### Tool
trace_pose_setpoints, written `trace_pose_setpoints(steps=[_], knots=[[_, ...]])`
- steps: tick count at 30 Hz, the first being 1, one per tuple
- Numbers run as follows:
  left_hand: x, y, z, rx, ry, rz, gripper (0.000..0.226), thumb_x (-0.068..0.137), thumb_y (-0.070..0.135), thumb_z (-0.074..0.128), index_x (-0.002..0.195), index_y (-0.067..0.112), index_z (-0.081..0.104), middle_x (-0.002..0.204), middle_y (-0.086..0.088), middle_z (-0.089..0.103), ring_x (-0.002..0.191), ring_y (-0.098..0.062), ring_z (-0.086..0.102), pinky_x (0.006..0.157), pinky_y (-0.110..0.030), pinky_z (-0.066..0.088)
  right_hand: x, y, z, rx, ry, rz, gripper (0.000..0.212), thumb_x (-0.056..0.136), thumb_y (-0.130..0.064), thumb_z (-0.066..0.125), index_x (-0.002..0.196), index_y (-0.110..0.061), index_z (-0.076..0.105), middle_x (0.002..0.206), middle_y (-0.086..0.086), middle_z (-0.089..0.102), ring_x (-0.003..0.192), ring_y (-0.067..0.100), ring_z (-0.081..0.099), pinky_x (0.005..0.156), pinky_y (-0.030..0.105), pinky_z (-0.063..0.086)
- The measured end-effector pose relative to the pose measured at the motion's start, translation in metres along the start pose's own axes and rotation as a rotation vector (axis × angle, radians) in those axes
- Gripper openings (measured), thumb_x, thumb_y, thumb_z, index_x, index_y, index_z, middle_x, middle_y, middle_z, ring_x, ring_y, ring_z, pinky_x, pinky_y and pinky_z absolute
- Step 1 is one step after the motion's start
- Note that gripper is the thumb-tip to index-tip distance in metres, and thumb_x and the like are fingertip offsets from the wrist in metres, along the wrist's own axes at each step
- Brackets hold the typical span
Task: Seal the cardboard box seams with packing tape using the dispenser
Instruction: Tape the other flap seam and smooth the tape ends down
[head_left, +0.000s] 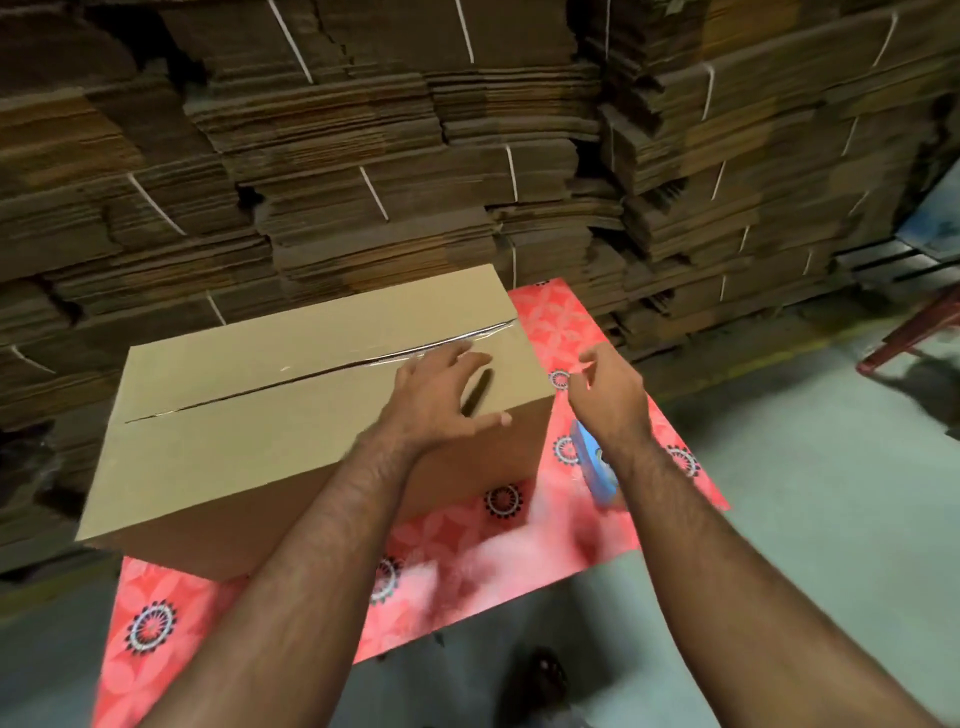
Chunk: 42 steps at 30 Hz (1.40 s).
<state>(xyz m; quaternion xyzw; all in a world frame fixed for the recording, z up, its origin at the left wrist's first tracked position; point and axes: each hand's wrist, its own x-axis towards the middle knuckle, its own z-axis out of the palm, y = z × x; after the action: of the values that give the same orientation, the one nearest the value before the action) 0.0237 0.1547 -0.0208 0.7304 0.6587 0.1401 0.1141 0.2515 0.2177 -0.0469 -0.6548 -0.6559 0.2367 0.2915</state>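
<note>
A closed brown cardboard box (249, 415) stands on a red patterned mat (566, 322). Its top centre seam runs left to right, with clear tape (457, 340) shining along the seam's right end. My left hand (441, 400) hovers with spread fingers over the box's top right corner, close to the taped part. My right hand (605, 387) is in the air just right of the box, fingers loosely curled and holding nothing I can see. A blue tape dispenser (592, 465) lies on the mat below my right wrist, partly hidden by my forearm.
Tall stacks of flattened cardboard (415, 156) tied with white string rise right behind the box. Grey concrete floor (805, 493) spreads to the right and front. A red metal frame leg (909, 338) stands at the far right. A dark shoe (540, 675) shows near the bottom.
</note>
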Motion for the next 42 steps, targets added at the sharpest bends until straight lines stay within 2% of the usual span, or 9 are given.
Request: trace_pose_setpoints(steps=[6,12,16,20,22,26,32,36,42], knots=[[0.023,0.022,0.025,0.104,0.084,-0.024,0.076,0.063,0.084,0.063,0.131,0.053,0.050,0.144,0.020,0.041,0.133,-0.012,0.037,0.094,-0.046,0.027,-0.002,0.114,0.025,-0.323,-0.438,0.203,0.055,0.083,-0.026,0.069,0.127,-0.003,0.047,0.124,0.020,0.055,0.111,0.038,0.058,0.084,0.037,0.047],[0.021,0.022,0.030,0.062,0.133,-0.015,0.075,0.062,0.086,0.057,0.129,0.051,0.054,0.143,0.019,0.045,0.130,-0.013,0.041,0.087,-0.038,0.019,-0.002,0.123,0.046,-0.494,-0.394,0.194,0.086,0.079,-0.045,0.079,0.140,-0.010,0.031,0.129,0.016,0.050,0.113,0.034,0.058,0.077,0.037,0.051],[0.021,0.023,0.028,0.059,0.114,-0.031,0.075,0.064,0.086,0.058,0.130,0.053,0.052,0.145,0.021,0.044,0.131,-0.012,0.041,0.090,-0.040,0.021,-0.015,0.132,0.061,-0.513,-0.394,0.211,0.085,0.085,-0.023,0.073,0.149,-0.017,0.018,0.120,0.015,0.063,0.101,0.031,0.064,0.065,0.034,0.050],[0.020,0.025,0.024,0.001,0.089,-0.072,0.073,0.063,0.087,0.056,0.128,0.053,0.054,0.145,0.024,0.044,0.134,-0.008,0.037,0.094,-0.040,0.022,-0.002,0.130,0.049,-0.138,-0.360,0.297,0.063,0.090,-0.012,0.065,0.144,-0.017,0.032,0.118,0.017,0.063,0.098,0.035,0.063,0.061,0.021,0.046],[0.021,0.029,0.021,-0.081,0.097,-0.118,0.069,0.063,0.086,0.053,0.122,0.050,0.061,0.141,0.025,0.049,0.132,-0.004,0.039,0.095,-0.038,0.022,0.014,0.122,0.030,0.068,-0.357,0.297,0.065,0.089,-0.016,0.068,0.144,-0.016,0.033,0.121,0.013,0.060,0.096,0.034,0.062,0.068,0.026,0.045],[0.033,0.040,0.005,-0.378,0.162,-0.187,0.056,0.073,0.070,0.061,0.111,0.032,0.072,0.116,0.015,0.068,0.112,-0.009,0.062,0.099,-0.039,0.047,0.045,0.076,-0.026,0.660,-0.252,0.395,0.068,0.073,-0.016,0.059,0.140,-0.016,0.047,0.124,0.013,0.064,0.083,0.020,0.066,0.063,0.029,0.053],[0.060,0.073,-0.045,-0.789,0.251,-0.226,0.011,0.091,0.032,0.071,0.093,0.022,0.075,0.093,0.004,0.075,0.091,-0.012,0.069,0.086,-0.031,0.052,0.052,-0.019,-0.101,0.967,-0.140,0.219,0.045,0.063,-0.022,0.056,0.106,-0.021,0.071,0.098,0.003,0.070,0.078,0.018,0.064,0.062,0.027,0.050],[0.071,0.092,-0.078,-1.102,0.193,-0.255,0.023,0.100,0.032,0.059,0.096,0.012,0.069,0.097,-0.007,0.073,0.091,-0.020,0.067,0.078,-0.033,0.050,0.037,-0.053,-0.110,0.731,-0.112,-0.055,0.058,0.064,-0.043,0.085,0.116,-0.030,0.064,0.111,-0.007,0.070,0.097,0.012,0.069,0.079,0.033,0.057],[0.063,0.088,-0.115,-1.355,0.094,-0.357,0.050,0.102,0.046,0.048,0.096,0.001,0.069,0.086,-0.017,0.071,0.074,-0.022,0.068,0.073,-0.033,0.055,0.013,-0.084,-0.107,0.543,-0.103,-0.322,0.066,0.060,-0.032,0.075,0.125,-0.035,0.060,0.116,-0.014,0.068,0.105,0.009,0.065,0.087,0.042,0.057]])
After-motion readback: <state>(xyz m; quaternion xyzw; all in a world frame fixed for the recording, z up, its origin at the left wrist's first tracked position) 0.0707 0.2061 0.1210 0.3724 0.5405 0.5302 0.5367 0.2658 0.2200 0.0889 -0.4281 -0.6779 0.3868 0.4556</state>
